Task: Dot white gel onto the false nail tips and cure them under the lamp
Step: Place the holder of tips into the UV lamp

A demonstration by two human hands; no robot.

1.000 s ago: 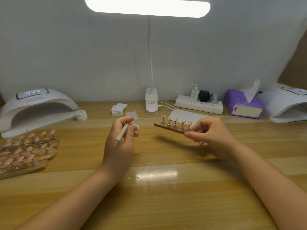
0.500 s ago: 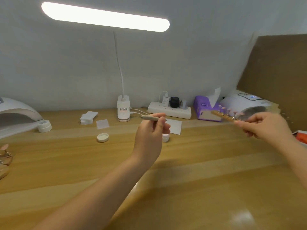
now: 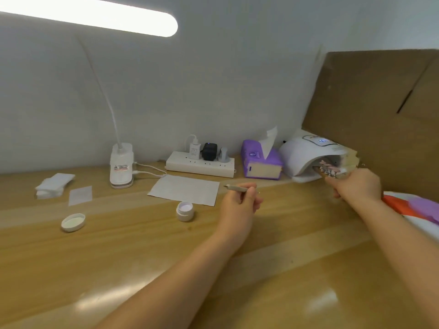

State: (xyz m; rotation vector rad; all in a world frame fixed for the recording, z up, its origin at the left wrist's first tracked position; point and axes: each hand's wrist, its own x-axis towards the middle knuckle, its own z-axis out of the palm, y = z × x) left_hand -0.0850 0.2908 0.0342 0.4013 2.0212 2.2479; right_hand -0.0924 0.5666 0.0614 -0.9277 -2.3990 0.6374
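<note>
Judging by how things lie, we are into the curing step: our right hand [image 3: 355, 185] pinches the wooden strip of false nail tips [image 3: 329, 169] at its near end and holds it at the mouth of the curing lamp [image 3: 306, 154], whose display is lit. The strip is blurred, so we cannot tell whether white dots sit on the tips or whether it touches the lamp floor. Our left hand [image 3: 240, 205] is curled round the dotting tool [image 3: 240, 187], held above the table [image 3: 166, 245]. The open gel pot [image 3: 185, 211] and its lid [image 3: 73, 222] sit well apart, so more dotting may remain after curing.
</note>
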